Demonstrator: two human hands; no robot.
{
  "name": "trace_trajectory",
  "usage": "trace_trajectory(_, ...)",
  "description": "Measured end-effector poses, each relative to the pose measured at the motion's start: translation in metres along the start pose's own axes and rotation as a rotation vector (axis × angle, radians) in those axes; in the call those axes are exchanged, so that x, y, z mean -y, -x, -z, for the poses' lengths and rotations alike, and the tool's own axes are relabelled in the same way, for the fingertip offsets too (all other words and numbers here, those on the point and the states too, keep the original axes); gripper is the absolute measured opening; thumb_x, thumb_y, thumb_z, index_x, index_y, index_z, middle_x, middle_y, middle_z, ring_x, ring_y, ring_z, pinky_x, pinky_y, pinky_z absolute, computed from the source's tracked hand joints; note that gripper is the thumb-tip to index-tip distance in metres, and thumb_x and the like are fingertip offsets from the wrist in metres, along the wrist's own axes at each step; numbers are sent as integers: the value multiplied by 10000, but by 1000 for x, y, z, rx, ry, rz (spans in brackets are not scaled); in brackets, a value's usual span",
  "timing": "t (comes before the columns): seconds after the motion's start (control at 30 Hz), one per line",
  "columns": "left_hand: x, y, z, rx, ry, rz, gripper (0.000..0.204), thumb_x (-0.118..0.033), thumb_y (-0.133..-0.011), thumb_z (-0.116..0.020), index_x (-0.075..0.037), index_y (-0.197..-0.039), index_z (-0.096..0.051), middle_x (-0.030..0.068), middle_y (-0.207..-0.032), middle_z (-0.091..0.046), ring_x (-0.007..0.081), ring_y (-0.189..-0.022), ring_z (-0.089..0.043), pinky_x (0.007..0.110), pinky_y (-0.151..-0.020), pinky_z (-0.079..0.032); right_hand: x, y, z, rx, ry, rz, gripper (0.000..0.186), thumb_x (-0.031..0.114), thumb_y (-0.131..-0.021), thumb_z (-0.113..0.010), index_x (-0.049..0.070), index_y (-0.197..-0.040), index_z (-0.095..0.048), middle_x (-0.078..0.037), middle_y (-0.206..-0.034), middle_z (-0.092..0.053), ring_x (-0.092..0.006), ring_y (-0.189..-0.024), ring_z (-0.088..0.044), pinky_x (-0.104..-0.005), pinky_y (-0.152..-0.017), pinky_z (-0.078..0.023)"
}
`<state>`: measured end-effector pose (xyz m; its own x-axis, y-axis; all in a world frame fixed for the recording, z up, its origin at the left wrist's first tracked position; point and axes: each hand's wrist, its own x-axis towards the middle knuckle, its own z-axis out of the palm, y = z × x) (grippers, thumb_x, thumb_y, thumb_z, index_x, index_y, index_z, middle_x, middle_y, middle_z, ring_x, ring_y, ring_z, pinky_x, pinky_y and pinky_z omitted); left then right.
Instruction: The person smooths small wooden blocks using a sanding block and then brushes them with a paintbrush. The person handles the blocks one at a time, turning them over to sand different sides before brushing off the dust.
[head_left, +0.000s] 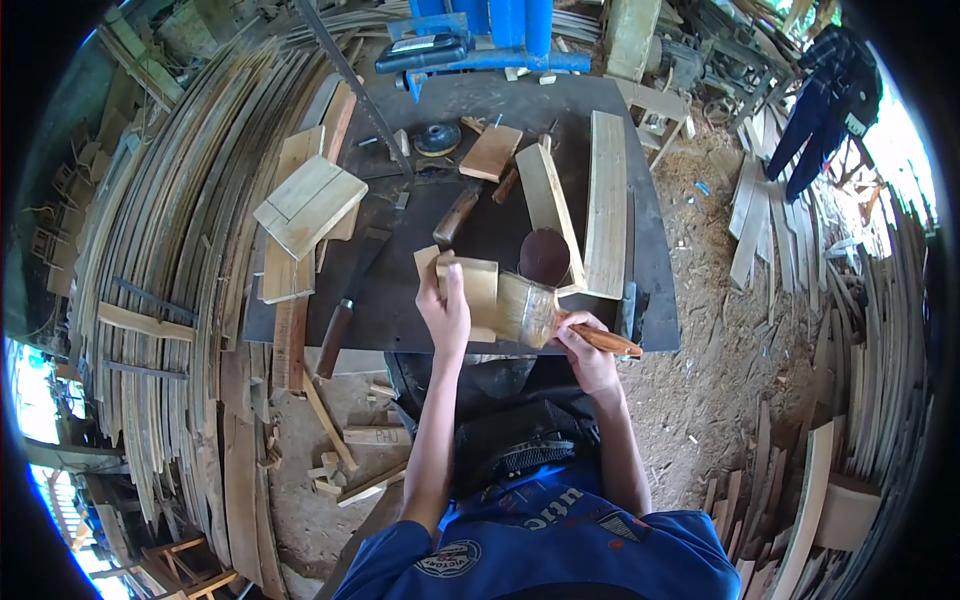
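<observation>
My left hand (447, 308) grips a small wooden piece (478, 282) made of joined flat boards, held above the near edge of the dark table. In my right hand (588, 352) is a wide brush with pale bristles (522, 308) and an orange-brown wooden handle (615, 343). The bristles point left and lie against or very near the wooden piece; I cannot tell if they touch it. A round reddish-brown disc (545, 257), like a sanding disc, lies just beyond the brush, partly over a narrow board (545, 200).
On the dark table (410, 320) lie a long board (606, 200), a wooden block (491, 152), a wooden-handled blade (345, 310) and a pale panel (310, 207) on stacked boards. Blue pipes (520, 40) stand at the back. Long planks (180, 250) lean at left.
</observation>
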<state>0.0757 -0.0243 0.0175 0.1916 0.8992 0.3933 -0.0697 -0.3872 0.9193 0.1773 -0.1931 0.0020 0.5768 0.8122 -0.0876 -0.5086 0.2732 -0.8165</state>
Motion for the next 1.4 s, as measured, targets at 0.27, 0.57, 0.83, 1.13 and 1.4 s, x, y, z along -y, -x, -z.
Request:
trace_trajectory(0.27,17,-17,-6,96,-411,-104,334,-154,-813,-578,26,-1088,-519,190,-1004,-576,332,-901,-558,395,-783,-430,-3,-7,6,-186,142,-53,74,20,-797,-606,39,-868,-597,-22,-876,-589,-74,-805,-537,-208,-727,-438)
trace_trajectory(0.57,5,-19,-1,158,-28,90,356,-70,-797,-613,-11,-1130,-501,99,-1032,-556,158,-894,-540,263,-779,-424,-13,-8,11,-123,284,59,70,47,-816,-598,34,-884,-590,-20,-881,-582,-78,-805,-543,-229,-720,-463)
trace_trajectory(0.83,1,-23,10,233,-182,-40,345,-105,-787,-625,-44,-1109,-518,93,-983,-565,197,-865,-541,294,-792,-413,-9,-9,1,-81,435,116,101,54,-811,-609,13,-901,-587,-34,-797,-591,-78,-732,-558,-219,-673,-467)
trace_trajectory(1.13,-180,-59,-12,341,259,-580,551,-140,-671,-736,-12,-1151,-496,155,-1192,-471,237,-1083,-469,355,-834,-425,-12,-14,9,-58,732,303,260,173,-788,-611,10,-987,-572,-84,-797,-627,-134,-735,-594,-266,-660,-463)
trace_trajectory(1.4,-256,-95,-37,432,172,-1243,533,-145,-684,-716,-18,-1151,-492,150,-1179,-472,233,-1060,-473,349,-824,-426,-22,-26,9,5,769,81,306,196,-844,-552,4,-1079,-524,-111,-940,-606,-205,-846,-590,-308,-815,-439)
